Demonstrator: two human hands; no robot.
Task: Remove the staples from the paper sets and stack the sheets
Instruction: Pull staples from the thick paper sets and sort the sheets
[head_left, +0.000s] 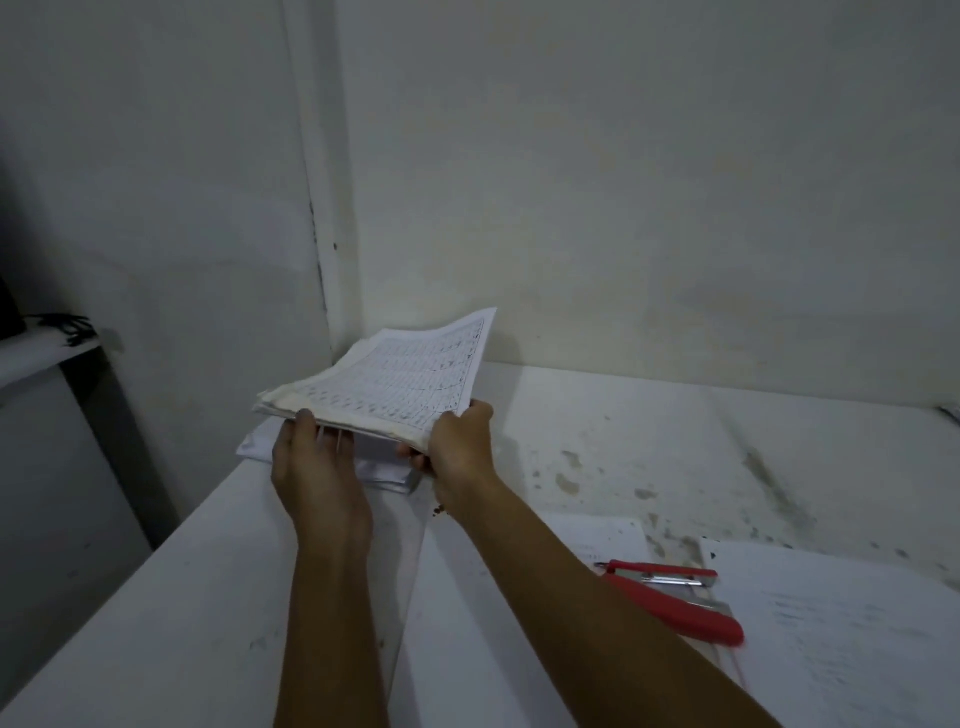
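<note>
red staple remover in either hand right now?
No: the red staple remover lies on the table, while both hands grip the paper bundle.

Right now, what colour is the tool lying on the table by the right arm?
Red handles with silver metal parts: the tool shows best in the head view.

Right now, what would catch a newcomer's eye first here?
Both hands, left hand and right hand, hold a thick bundle of gridded white paper sheets above a lower white paper pile near the wall corner. A red-handled metal staple remover lies on papers at lower right.
</note>
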